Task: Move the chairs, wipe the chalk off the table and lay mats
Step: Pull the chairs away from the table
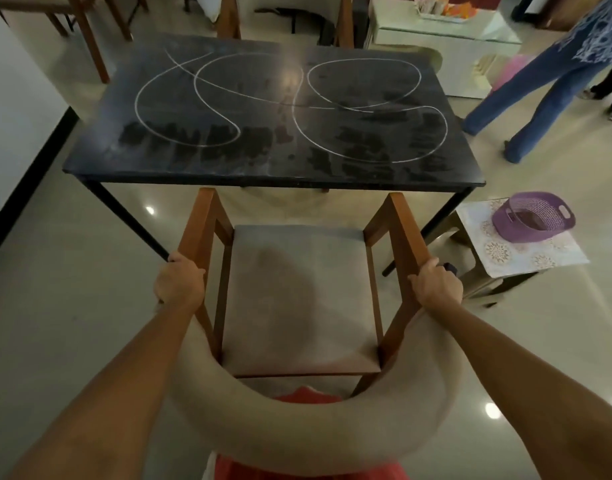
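Bare forearms, no sleeves in view, bare left hand (179,282), bare right hand (436,285), orange-red garment (308,396) below.

1. Head view: the single camera sits at head height and looks forward and steeply down.
2. Near field, 6 o'clock: the chair (299,296), very close.
3. Mid field, 12 o'clock: the table (263,168).
4. Wide-angle lens bows the edges; no second view.

At your frame's left edge runs a white wall (10,109) with dark skirting. Glossy pale floor tiles (72,306) mirror ceiling lights. Right of centre, a patterned stool (539,254) carries a purple basket (533,216); upper right stands a white cabinet (446,46).
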